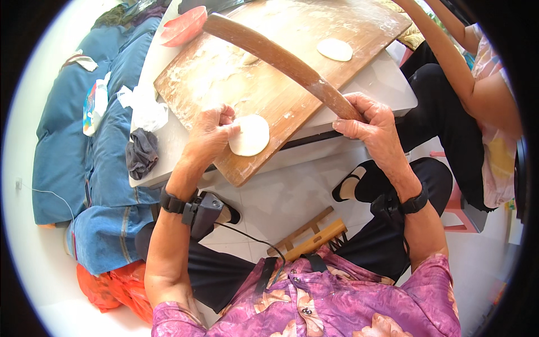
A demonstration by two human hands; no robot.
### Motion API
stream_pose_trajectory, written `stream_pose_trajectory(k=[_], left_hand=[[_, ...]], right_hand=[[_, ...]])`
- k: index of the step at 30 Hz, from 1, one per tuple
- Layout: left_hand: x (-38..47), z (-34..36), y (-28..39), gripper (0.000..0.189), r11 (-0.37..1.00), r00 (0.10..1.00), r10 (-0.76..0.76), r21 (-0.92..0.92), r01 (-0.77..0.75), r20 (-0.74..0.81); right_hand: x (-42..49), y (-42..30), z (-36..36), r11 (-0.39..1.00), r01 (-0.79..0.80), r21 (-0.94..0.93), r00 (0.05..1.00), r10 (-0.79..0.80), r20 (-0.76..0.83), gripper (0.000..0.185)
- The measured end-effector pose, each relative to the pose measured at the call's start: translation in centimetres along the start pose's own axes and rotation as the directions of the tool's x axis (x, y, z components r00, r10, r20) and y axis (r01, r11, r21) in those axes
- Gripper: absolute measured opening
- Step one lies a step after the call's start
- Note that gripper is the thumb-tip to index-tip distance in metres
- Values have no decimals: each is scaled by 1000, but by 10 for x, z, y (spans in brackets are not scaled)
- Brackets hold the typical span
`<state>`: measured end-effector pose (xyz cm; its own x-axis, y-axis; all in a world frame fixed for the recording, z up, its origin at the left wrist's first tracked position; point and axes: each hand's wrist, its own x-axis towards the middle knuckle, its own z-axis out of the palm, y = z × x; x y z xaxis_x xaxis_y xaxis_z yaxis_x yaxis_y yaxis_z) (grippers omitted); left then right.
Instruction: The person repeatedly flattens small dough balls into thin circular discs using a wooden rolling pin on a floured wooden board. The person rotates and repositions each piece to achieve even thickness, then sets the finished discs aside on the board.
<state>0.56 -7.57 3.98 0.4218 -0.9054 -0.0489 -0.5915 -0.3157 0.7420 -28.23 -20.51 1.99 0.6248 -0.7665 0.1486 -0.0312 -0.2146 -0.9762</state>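
My left hand [216,128] pinches the left edge of a round dough wrapper [251,137], which lies near the close corner of a floured wooden board [269,94]. In my right hand [368,120] is one end of a long wooden rolling pin [273,52]. The pin slants up and to the left across the board, apart from the wrapper by my left hand. Another flat round of dough [334,49] rests farther back on the right. Behind the pin a small lump of dough [249,58] is partly hidden.
On the white table [385,84] stand a pink bowl [184,27], a white plastic bag [147,109] and a dark cloth [142,153]. A blue sofa [63,139] borders the left. Another person's arm [454,76] and dark-trousered legs [438,105] are at the right.
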Motion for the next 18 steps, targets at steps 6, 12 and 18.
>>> stream_pose_trajectory(k=[6,12,18], left_hand=[[10,-10,0,23,989,997,-13,-145,24,72],[28,2,18,22,921,993,-107,-372,117,48],[55,29,43,23,908,986,17,-416,53,164]], right_hand=[[-1,-5,-6,981,-17,195,1000,14,18,29],[-4,-4,-12,962,-79,260,997,69,46,26],[-8,-6,-18,937,-13,349,997,-16,81,30]])
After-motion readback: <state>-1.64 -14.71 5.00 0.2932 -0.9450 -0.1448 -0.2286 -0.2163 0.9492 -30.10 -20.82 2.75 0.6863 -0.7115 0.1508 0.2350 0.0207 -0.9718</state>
